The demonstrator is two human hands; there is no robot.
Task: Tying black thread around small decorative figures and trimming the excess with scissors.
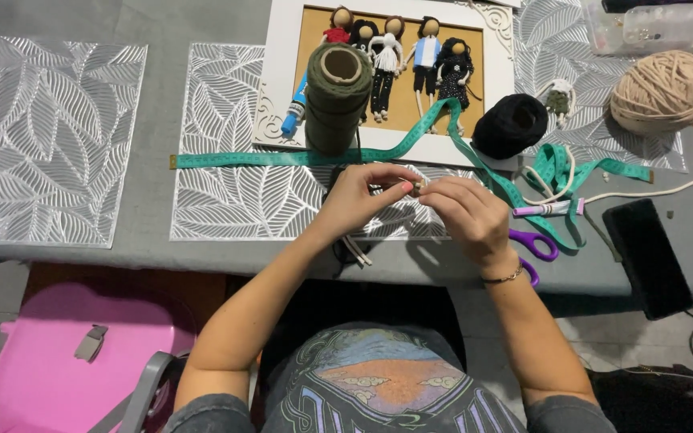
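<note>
While our left hand (354,196) and right hand (467,212) meet fingertip to fingertip, both pinch a small wooden bead (417,189) between them; pale cords (356,250) hang below our left hand, purple scissors (535,244) beside our right.

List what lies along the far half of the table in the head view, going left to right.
Olive-green cord spool → white picture frame holding small yarn dolls → black yarn ball → tiny green-and-white doll → beige yarn ball.
</note>
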